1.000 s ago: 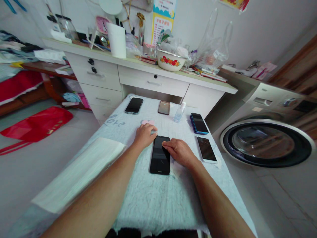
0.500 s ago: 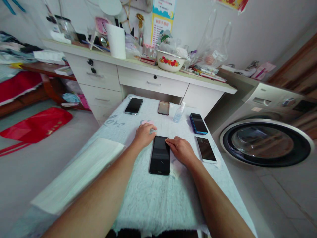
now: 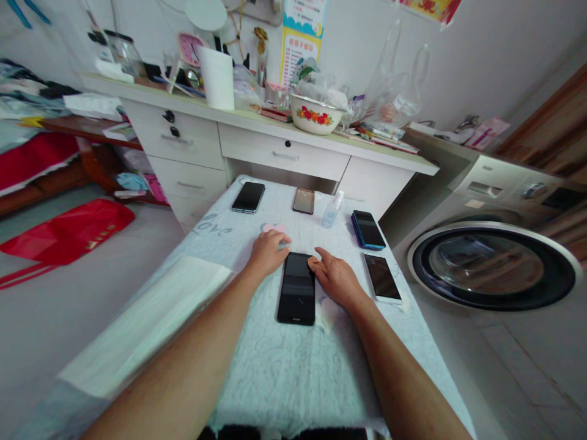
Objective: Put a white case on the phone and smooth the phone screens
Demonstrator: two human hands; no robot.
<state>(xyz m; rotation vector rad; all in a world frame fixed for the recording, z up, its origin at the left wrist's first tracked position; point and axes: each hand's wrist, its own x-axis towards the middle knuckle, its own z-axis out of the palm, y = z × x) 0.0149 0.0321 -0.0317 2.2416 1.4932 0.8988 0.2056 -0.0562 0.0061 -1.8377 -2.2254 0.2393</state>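
Note:
A black smartphone (image 3: 296,290) lies screen up on the cloth-covered table between my hands. My left hand (image 3: 269,250) is curled at its top left corner, fingers bent together; a small greyish spot shows at the fingertips, too small to name. At the upper right edge of the phone rests my right hand (image 3: 337,278), its index finger stretched forward, apart from the thumb, which touches the edge. To the right lie a white-framed phone (image 3: 382,277) and a blue-edged phone (image 3: 368,230). Beyond my hands stand a clear spray bottle (image 3: 332,209) and a brownish phone case (image 3: 303,200).
Another dark phone (image 3: 248,197) lies at the table's far left. A folded white cloth (image 3: 151,324) lies along the left side. Behind is a drawer desk (image 3: 183,137) bearing a flowered bowl (image 3: 316,114) and a paper roll (image 3: 216,79). A washing machine (image 3: 490,183) stands right.
My right index finger has lifted and straightened away from the thumb. My left hand and the phone stay nearly in place; the view has tipped very slightly.

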